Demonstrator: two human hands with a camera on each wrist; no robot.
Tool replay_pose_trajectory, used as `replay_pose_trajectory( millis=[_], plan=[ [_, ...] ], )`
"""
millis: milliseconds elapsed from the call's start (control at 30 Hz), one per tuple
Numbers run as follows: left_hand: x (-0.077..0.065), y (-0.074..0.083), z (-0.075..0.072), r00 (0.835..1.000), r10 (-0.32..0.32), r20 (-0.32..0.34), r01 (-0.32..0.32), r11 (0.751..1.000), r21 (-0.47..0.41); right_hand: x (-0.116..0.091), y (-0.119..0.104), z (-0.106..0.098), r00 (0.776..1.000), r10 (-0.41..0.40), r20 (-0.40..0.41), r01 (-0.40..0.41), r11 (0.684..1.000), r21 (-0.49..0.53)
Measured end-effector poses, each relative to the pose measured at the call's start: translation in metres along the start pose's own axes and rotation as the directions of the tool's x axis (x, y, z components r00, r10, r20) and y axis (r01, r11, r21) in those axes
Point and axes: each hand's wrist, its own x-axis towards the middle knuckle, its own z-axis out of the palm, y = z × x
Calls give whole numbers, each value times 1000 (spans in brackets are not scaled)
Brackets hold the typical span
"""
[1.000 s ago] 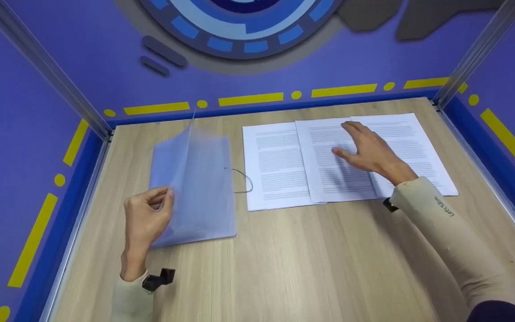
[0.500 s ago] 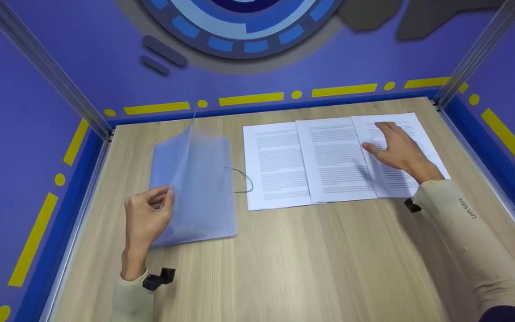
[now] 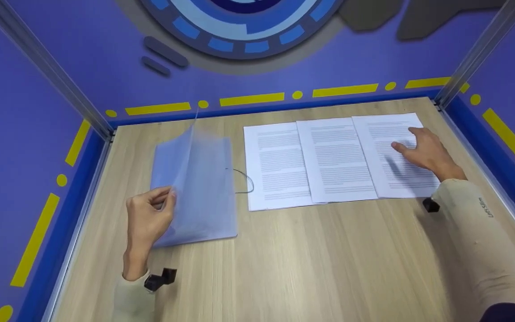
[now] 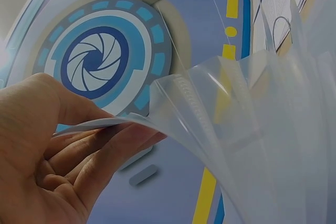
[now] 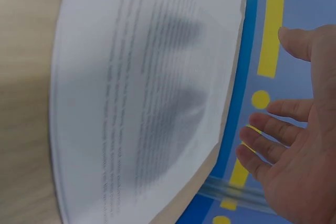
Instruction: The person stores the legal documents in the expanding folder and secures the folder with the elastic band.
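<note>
My left hand (image 3: 150, 212) pinches the raised cover edge of a translucent blue expanding file folder (image 3: 208, 192), which stands partly open on the left of the table. In the left wrist view the thumb and fingers clamp the bent plastic flap (image 4: 173, 135), and clear pleated pockets (image 4: 252, 93) fan out beside it. Over on the right, my right hand (image 3: 427, 150) hovers above the rightmost printed sheet (image 3: 385, 165), fingers spread and holding nothing. Its shadow falls on that page, also in the right wrist view. A middle sheet (image 3: 335, 156) and a left sheet (image 3: 280, 170) overlap alongside.
A thin dark elastic loop (image 3: 251, 181) sticks out from the folder's right edge onto the left sheet. The wooden table (image 3: 297, 259) is bounded by blue-purple panels (image 3: 83, 67) with yellow marks at the back and sides. Metal posts stand at the back corners.
My right hand has moved right, from over the middle sheet to the rightmost one, uncovering the middle page. My left hand and the folder have stayed in place.
</note>
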Motion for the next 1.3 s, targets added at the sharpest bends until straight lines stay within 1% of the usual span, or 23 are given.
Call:
replay_pose_trajectory(
  millis=[133,300,400,600,867,1033,1300],
  plan=[
    [-1,1,0,1000,-15,13,15,1000,-7,-3,14,-1,999,51,19,-51,999,6],
    [0,1,0,1000,-8,8,8,1000,-6,-7,31,-3,992,121,30,-122,992,42],
    [0,1,1,1000,-4,4,4,1000,-8,-11,43,-4,990,142,20,-143,989,43],
    [0,0,1,1000,0,0,0,1000,-10,-17,61,-3,989,146,3,-146,989,25],
    [0,0,2,1000,-8,1,8,1000,-6,-16,63,-1,982,186,-12,-186,982,32],
    [1,0,1,1000,0,8,1,1000,-7,-14,62,-2,981,196,-12,-195,980,50],
    [0,-1,1,1000,8,8,-8,1000,-15,-12,63,-3,968,250,-3,-249,964,90]
  ],
)
